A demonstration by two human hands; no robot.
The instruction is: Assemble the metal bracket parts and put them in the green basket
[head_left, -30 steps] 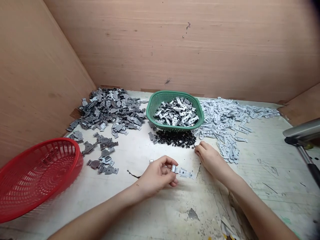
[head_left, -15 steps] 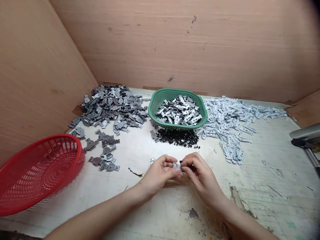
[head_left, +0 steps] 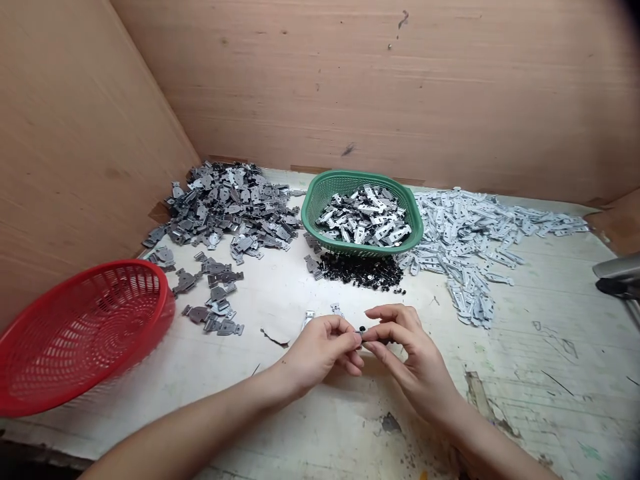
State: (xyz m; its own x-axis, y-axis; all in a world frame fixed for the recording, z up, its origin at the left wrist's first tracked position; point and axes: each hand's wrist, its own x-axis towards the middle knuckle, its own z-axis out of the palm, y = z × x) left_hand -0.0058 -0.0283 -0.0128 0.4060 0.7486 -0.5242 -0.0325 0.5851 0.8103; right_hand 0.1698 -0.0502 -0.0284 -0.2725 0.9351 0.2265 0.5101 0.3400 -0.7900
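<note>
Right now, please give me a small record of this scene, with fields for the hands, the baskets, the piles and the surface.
left hand: pinches a small part, hidden by the fingers
right hand: fingertips meet the left hand's at a small black piece
green basket: holds light metal clips
red basket: tilted, at the left edge
piles: dark grey plates left, black pieces before the green basket, white clips right
surface: worn white table
</note>
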